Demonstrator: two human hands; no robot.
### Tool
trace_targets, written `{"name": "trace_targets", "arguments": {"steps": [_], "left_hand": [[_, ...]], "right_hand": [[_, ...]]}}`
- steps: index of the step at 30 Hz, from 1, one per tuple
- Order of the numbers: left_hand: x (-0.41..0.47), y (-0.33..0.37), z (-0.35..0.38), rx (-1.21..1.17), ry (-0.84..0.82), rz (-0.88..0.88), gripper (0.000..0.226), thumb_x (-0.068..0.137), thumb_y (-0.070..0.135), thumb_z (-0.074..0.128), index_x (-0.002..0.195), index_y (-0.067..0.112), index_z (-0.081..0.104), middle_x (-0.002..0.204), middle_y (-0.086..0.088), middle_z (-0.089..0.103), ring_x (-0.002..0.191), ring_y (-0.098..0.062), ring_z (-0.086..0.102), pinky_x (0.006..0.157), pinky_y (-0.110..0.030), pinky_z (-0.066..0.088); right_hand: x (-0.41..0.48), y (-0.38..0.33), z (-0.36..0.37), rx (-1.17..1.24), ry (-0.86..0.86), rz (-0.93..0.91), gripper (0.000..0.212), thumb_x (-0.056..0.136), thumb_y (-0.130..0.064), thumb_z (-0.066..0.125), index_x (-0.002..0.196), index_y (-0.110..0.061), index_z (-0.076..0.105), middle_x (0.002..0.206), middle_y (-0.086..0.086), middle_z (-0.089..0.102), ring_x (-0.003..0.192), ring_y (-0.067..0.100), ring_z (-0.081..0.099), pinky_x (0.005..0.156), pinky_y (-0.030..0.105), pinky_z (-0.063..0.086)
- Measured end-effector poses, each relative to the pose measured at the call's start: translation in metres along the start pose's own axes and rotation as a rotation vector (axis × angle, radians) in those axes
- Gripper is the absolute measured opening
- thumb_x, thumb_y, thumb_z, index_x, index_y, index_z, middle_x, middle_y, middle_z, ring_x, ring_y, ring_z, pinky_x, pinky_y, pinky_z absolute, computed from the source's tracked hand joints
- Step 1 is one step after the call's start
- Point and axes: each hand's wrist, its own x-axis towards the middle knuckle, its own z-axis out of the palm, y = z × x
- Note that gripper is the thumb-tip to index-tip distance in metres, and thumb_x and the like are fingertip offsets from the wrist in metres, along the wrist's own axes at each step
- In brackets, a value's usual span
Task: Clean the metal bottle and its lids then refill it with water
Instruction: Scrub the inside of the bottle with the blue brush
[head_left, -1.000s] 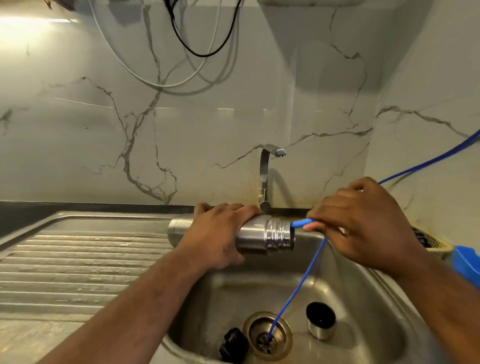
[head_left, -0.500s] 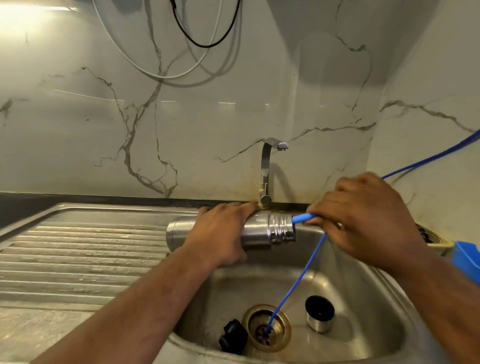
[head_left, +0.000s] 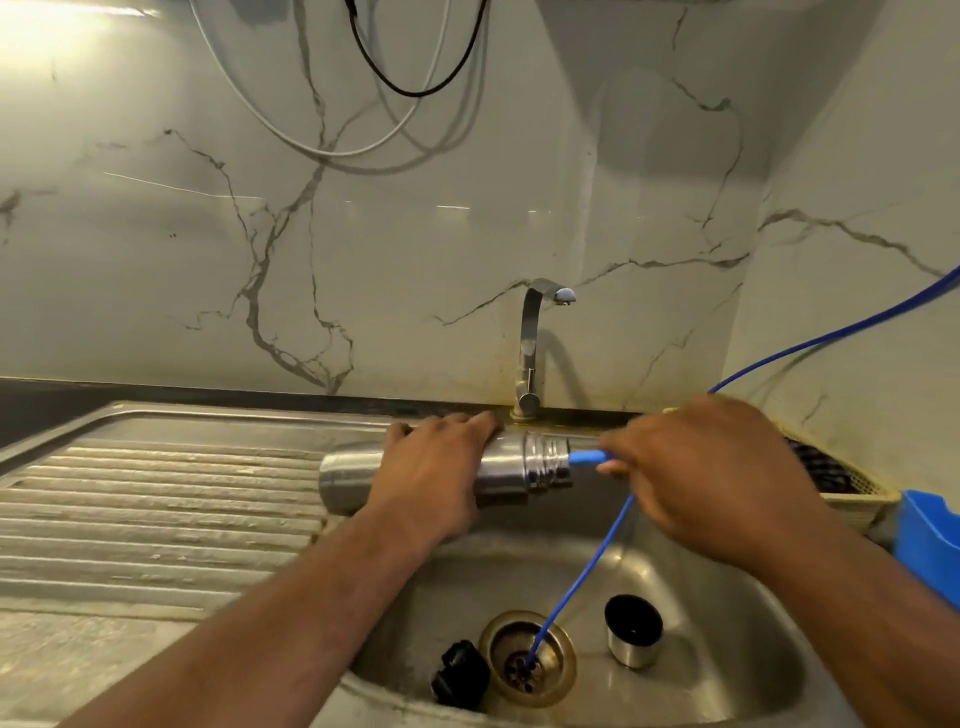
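Observation:
My left hand (head_left: 441, 467) grips the steel bottle (head_left: 524, 465) around its middle and holds it level over the sink, mouth pointing right. My right hand (head_left: 706, 478) pinches a blue hose (head_left: 584, 457) whose tip sits at the bottle's threaded mouth. A second blue line (head_left: 576, 587) hangs from that hand down into the drain (head_left: 527, 657). On the sink floor a steel cup lid (head_left: 632, 631) stands with its dark opening up, and a black inner stopper (head_left: 460, 675) lies left of the drain.
The steel tap (head_left: 530, 353) rises behind the bottle at the marble wall. A ribbed drainboard (head_left: 156, 514) spreads to the left. A basket (head_left: 841, 478) and a blue tub (head_left: 930, 545) stand at the right. Cables (head_left: 363, 145) hang above.
Both hands keep their hold; the bottle and hose have hardly shifted. The camera has tilted slightly, so the scene sits a little lower and left.

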Motion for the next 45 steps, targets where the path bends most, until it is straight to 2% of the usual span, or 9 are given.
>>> {"name": "trace_targets", "arguments": {"steps": [4,7,11,14,17,23,32,38,45], "left_hand": [[0.007,0.002,-0.008,-0.007,-0.001,0.104,0.076,0.072,0.035,0.084,0.133,0.044,0.039,0.126,0.014,0.057,0.118,-0.013,0.052,0.113,-0.05,0.032],[0.007,-0.007,-0.012,-0.053,0.028,0.141,0.081,0.07,0.04,0.084,0.134,0.048,0.036,0.127,0.018,0.056,0.117,-0.01,0.05,0.11,-0.044,0.034],[0.0,-0.015,-0.005,-0.025,0.151,0.046,0.078,0.071,0.04,0.084,0.135,0.045,0.04,0.126,0.018,0.057,0.118,-0.011,0.052,0.111,-0.043,0.032],[-0.002,-0.006,0.007,-0.043,0.128,-0.028,0.075,0.072,0.035,0.085,0.134,0.04,0.043,0.126,0.015,0.059,0.116,-0.011,0.054,0.114,-0.043,0.034],[-0.003,0.009,0.022,-0.058,0.046,-0.008,0.075,0.071,0.03,0.086,0.133,0.038,0.045,0.128,0.013,0.059,0.118,-0.012,0.055,0.114,-0.044,0.036],[0.007,0.015,0.012,-0.167,0.081,0.139,0.084,0.067,0.035,0.087,0.137,0.038,0.041,0.127,0.014,0.057,0.109,-0.006,0.053,0.105,-0.034,0.045],[0.01,-0.023,0.013,-0.213,0.057,-0.009,0.083,0.064,0.036,0.09,0.133,0.038,0.044,0.12,0.011,0.059,0.103,-0.009,0.056,0.095,-0.037,0.053],[0.01,-0.023,0.023,-0.347,0.01,-0.004,0.08,0.06,0.04,0.089,0.127,0.042,0.047,0.111,0.015,0.062,0.096,-0.008,0.062,0.087,-0.038,0.058],[0.007,-0.008,0.021,-0.52,0.067,0.03,0.074,0.058,0.036,0.09,0.122,0.039,0.052,0.1,0.017,0.064,0.084,-0.001,0.06,0.073,-0.02,0.045]], "right_hand": [[-0.002,0.032,0.019,0.134,0.268,0.039,0.02,0.091,-0.041,0.057,0.096,-0.037,0.075,0.081,-0.017,0.071,0.07,0.015,0.061,0.075,0.041,0.042],[-0.005,0.034,0.032,0.345,0.15,0.132,0.023,0.098,-0.047,0.053,0.089,-0.039,0.073,0.065,-0.022,0.063,0.061,0.006,0.055,0.068,0.035,0.041],[0.0,0.01,0.03,0.623,-0.219,0.262,0.036,0.102,-0.052,0.047,0.081,-0.035,0.072,0.06,-0.017,0.058,0.06,0.005,0.053,0.061,0.029,0.042],[-0.002,0.002,0.011,0.334,-0.255,0.162,0.043,0.104,-0.057,0.032,0.091,-0.032,0.064,0.074,-0.01,0.059,0.07,0.005,0.055,0.063,0.03,0.045],[-0.005,0.004,-0.004,0.005,-0.149,0.028,0.032,0.104,-0.055,0.035,0.104,-0.036,0.061,0.088,-0.01,0.061,0.075,0.011,0.05,0.066,0.031,0.031],[-0.009,0.047,0.012,0.238,0.2,0.147,0.021,0.091,-0.049,0.06,0.097,-0.04,0.078,0.083,-0.017,0.074,0.074,0.014,0.065,0.077,0.04,0.044],[-0.015,0.075,-0.018,0.192,-0.035,0.292,0.036,0.093,-0.065,0.044,0.104,-0.047,0.074,0.092,-0.02,0.074,0.079,0.006,0.059,0.087,0.029,0.032],[0.005,0.123,-0.085,-0.011,-0.141,0.217,0.04,0.089,-0.071,0.043,0.112,-0.052,0.07,0.102,-0.024,0.073,0.093,0.003,0.061,0.104,0.039,0.033],[0.01,0.158,-0.131,-0.032,-0.209,0.182,0.073,0.065,-0.085,0.02,0.11,-0.055,0.069,0.104,-0.026,0.071,0.089,0.003,0.052,0.105,0.042,0.028]]}}
